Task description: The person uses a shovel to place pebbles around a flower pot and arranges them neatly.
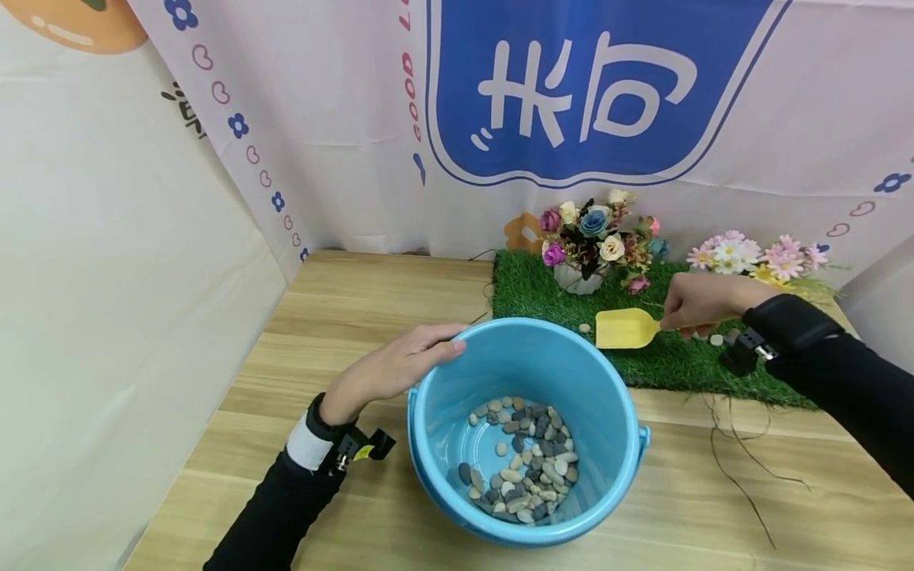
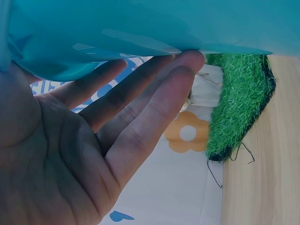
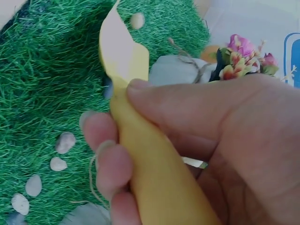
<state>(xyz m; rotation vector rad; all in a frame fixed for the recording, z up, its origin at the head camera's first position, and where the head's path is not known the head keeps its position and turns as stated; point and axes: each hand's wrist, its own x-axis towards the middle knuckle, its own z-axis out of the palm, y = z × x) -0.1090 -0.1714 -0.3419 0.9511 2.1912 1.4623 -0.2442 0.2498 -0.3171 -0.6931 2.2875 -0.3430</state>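
A blue bucket (image 1: 527, 533) stands on the table with many grey and tan pebbles (image 1: 524, 476) at its bottom. My left hand (image 1: 400, 361) rests at the bucket's left rim. Its fingers (image 2: 136, 136) lie fairly straight along the outer wall in the left wrist view. My right hand (image 1: 703, 301) grips a small yellow shovel (image 1: 623, 328) by the handle, thumb along the top and fingers curled beneath. The shovel's blade is over the artificial grass mat (image 1: 678, 365), right of the bucket's far rim. No pebbles show on the blade.
A few loose pebbles (image 3: 33, 185) lie on the grass. Potted artificial flowers (image 1: 596, 230) stand at the mat's back, with pink and white daisies (image 1: 743, 254) farther right. Dark loose threads (image 1: 739, 468) trail over the wooden table (image 1: 286, 381). A printed curtain (image 1: 343, 95) hangs behind.
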